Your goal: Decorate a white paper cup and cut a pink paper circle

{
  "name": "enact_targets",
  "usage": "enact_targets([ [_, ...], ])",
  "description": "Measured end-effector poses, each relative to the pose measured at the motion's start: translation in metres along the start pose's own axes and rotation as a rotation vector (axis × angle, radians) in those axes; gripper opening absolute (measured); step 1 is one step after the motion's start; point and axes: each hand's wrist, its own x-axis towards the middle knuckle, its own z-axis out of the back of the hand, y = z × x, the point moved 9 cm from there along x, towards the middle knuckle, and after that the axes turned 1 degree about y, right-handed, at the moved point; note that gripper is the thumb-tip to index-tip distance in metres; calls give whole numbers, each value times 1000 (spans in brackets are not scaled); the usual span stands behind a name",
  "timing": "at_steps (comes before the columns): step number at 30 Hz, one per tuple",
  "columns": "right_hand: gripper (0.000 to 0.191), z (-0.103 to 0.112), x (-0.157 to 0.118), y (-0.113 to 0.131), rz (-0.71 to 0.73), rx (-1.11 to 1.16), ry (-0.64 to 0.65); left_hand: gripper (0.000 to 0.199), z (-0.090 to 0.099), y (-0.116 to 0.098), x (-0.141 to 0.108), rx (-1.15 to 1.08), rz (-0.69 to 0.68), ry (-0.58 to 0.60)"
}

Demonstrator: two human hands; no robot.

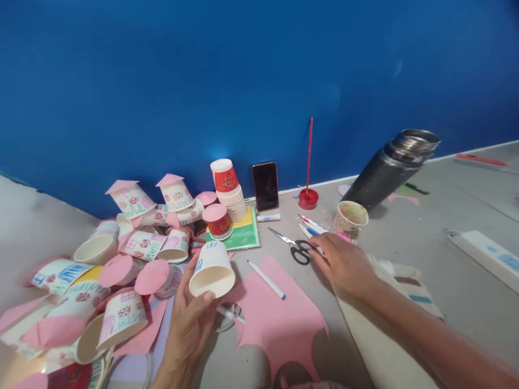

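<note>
My left hand [190, 319] holds a white paper cup [212, 268] with its open rim facing me and blue window lines on its side. My right hand [340, 259] reaches over the markers [312, 229], near the black handles of the scissors [299, 253]; its fingertips are bent down and what they touch is hard to make out. Between my hands a white marker with a blue tip [266, 279] lies on a cut pink paper sheet [284, 319].
Many decorated paper cups [121, 316] pile up at the left. A cup stack [233, 200], a phone [265, 186] and a red holder [308, 199] stand near the blue wall. Farther right are a dark flask [381, 175], a patterned cup [351, 217] and a white power strip [486, 256].
</note>
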Motion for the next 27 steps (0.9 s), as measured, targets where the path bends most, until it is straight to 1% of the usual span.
enact_targets([
  [2,17,-1,-2,-31,-187,-49,52,92,-3,2,-1,7,11,23],
  [4,20,-6,-3,-45,-279,-30,123,90,-6,3,-1,11,18,36],
  [7,20,-11,-1,-46,-300,26,165,88,-5,4,-2,12,24,36],
  [12,17,-10,0,-46,-318,84,146,84,-2,3,-2,-15,27,38],
  [15,27,-5,-1,-52,-348,111,100,81,-5,2,-2,-13,42,46],
  [18,41,7,-3,-53,-349,298,9,84,-6,-2,-2,-20,43,10],
  [20,45,13,-5,-43,-298,455,-28,84,-2,-5,-2,-24,34,-30],
  [21,44,15,-6,-33,-254,498,-20,82,1,-7,-1,-20,27,-46],
  [22,41,13,-8,-21,-203,505,20,78,4,-9,-1,-12,18,-57],
  [23,39,10,-10,-6,-138,496,65,73,7,-12,-1,-2,4,-64],
  [25,44,-1,-16,26,10,415,167,59,10,-18,-3,13,-29,-60],
  [27,46,-16,-23,48,112,318,252,47,10,-25,-8,18,-64,-39],
])
